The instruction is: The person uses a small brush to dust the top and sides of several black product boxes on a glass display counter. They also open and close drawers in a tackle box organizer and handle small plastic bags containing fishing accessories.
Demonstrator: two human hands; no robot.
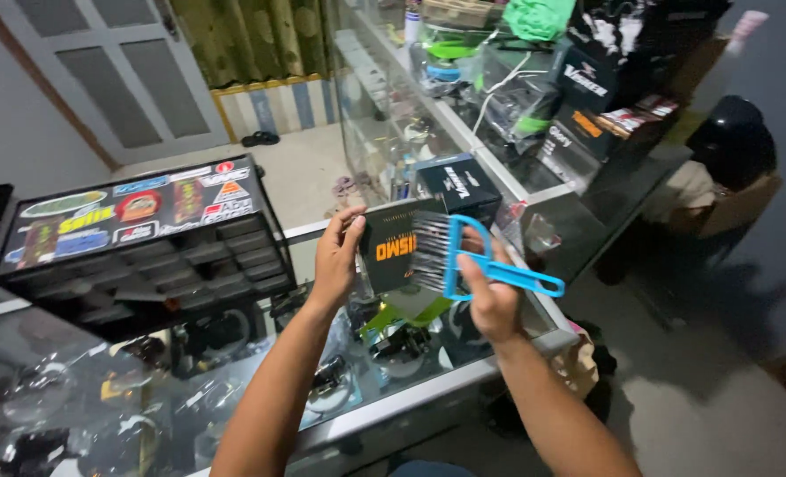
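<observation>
Above the glass bench: both hands are raised over the bench (428, 389), holding things up in front of the camera.
Left hand: left hand (337, 258) has its fingers (354, 223) closed on the left edge of a small dark box (391, 250) with orange lettering; thumb in front, the other fingers behind it.
Box position: upright, its printed face toward the camera, just right of the left fingers and touching the comb.
Right hand: right hand (490, 296) has its fingers curled shut round the blue comb (464, 261) near where the handle meets the head.
Comb axis: long axis runs nearly level, slightly down to the right; the looped handle (530, 280) points right, away from the right fingers.
Comb teeth: the row of thin metal teeth (430, 252) points left, toward the left fingers, overlapping the box's right side.
Left of the left fingers: a black drawer cabinet (150, 243) with stickers on top stands on the bench.
Below the fingers: dark small goods lie under the glass.
</observation>
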